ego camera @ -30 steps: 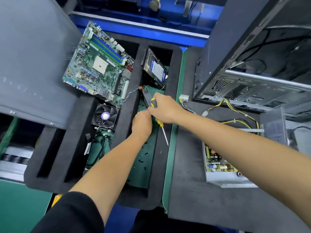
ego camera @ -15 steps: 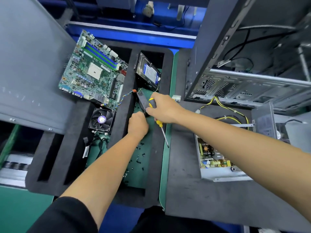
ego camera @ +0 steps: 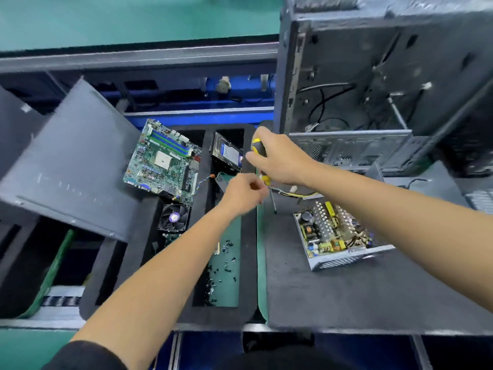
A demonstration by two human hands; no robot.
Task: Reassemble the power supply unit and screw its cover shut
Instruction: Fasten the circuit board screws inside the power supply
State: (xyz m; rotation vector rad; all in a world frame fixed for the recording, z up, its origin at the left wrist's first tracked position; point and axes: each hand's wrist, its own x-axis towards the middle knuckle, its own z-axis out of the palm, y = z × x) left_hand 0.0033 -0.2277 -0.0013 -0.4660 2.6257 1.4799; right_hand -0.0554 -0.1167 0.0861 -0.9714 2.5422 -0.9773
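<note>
The right hand (ego camera: 280,161) is wrapped round the yellow-and-black handle of a screwdriver (ego camera: 260,156), fingers curled tight, with the thin metal shaft running down and slightly right so that its tip (ego camera: 275,212) hangs just above the dark mat (ego camera: 346,295). The left hand (ego camera: 244,194) sits right beside the shaft, just under the right hand, its fingers curled in and thumb and forefinger pressed together; whether anything small is caught in that pinch is too blurred to tell.

The power supply unit (ego camera: 336,233) lies on the mat to the right of the screwdriver tip, its cover off, so the circuit board with its coils and capacitors is exposed inside the silver metal housing. Yellow and black wires (ego camera: 298,194) lead from its far end toward the hands.

Left of the mat is a black foam tray (ego camera: 250,263) with several compartments. The long compartment under the left forearm holds a scatter of small black screws (ego camera: 224,260) on a green floor. At the tray's far end a hard drive (ego camera: 228,154) stands tilted, a motherboard (ego camera: 165,158) leans next to it, and a cooling fan (ego camera: 174,217) sits below the motherboard. A grey side panel (ego camera: 69,166) rests at a slant on the left. An open computer case (ego camera: 386,84) stands behind the power supply unit on the desk.
</note>
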